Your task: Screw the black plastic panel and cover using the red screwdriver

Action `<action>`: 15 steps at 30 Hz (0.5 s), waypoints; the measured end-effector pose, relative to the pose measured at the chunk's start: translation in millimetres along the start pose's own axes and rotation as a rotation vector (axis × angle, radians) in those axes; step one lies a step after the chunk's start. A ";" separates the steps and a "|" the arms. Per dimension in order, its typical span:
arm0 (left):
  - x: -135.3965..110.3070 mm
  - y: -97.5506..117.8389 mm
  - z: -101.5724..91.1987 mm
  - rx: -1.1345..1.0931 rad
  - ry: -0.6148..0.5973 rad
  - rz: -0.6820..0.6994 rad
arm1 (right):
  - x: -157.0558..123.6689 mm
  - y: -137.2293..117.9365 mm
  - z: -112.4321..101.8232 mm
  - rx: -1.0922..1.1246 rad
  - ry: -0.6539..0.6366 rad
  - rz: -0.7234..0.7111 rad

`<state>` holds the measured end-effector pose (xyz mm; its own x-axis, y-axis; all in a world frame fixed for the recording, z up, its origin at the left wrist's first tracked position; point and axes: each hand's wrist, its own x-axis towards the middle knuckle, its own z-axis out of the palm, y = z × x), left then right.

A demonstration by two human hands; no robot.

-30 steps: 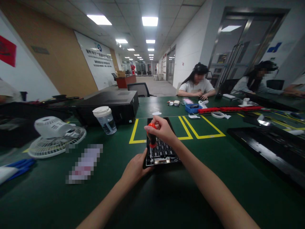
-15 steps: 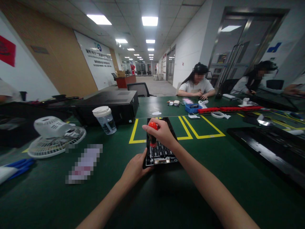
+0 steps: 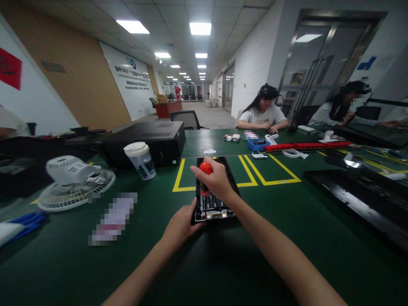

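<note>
Fingers of the right hand are closed round a screwdriver, whose red cap shows above the fist. The tool is held upright, tip down on the left part of a black gridded panel; the tip itself cannot be made out. The left hand is curled against the panel's near left corner, with the thumb laid along the near edge. The panel lies flat on the green surface, its far end reaching between yellow lines marked there. To the left, a lidded cup is seen in front of a black case, and a white fan lies face down nearer the edge. Beyond the lines, a blue tray and red strips are set near a seated person.
</note>
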<state>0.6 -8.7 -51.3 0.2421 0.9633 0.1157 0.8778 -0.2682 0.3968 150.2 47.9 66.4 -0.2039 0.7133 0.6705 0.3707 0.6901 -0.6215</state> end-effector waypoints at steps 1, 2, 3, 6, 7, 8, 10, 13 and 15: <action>0.0 0.1 0.0 -0.001 0.003 0.002 | -0.3 0.1 0.2 -0.004 0.004 0.005; -0.1 0.2 -0.1 -0.002 0.006 0.004 | -0.5 0.2 0.3 -0.007 0.007 0.009; -0.1 0.3 -0.1 -0.002 0.008 0.006 | -0.6 0.2 0.4 -0.010 0.012 0.014; 0.0 0.6 -0.8 -0.003 0.003 0.001 | -0.7 -0.7 0.1 -0.018 0.027 0.032; 0.0 0.9 -1.2 -0.005 -0.004 -0.006 | -0.7 -1.1 0.0 -0.018 0.033 0.039; 0.0 1.3 -1.7 -0.007 -0.010 -0.016 | -0.7 -1.6 0.0 -0.018 0.038 0.045; -0.1 2.5 -2.9 -0.011 -0.020 -0.029 | -0.9 -2.4 0.2 -0.019 0.054 0.056; -0.3 3.9 -4.2 -0.019 -0.021 -0.027 | -1.8 -2.7 1.7 -0.027 0.090 0.074; -0.4 4.3 -4.5 -0.026 -0.015 -0.020 | -2.9 -2.3 3.2 -0.037 0.116 0.083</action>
<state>2.5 -10.3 -45.5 0.2313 0.9684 0.0937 0.8715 -0.2490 0.4224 147.0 44.7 64.6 -0.0664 0.7474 0.6611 0.4155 0.6231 -0.6627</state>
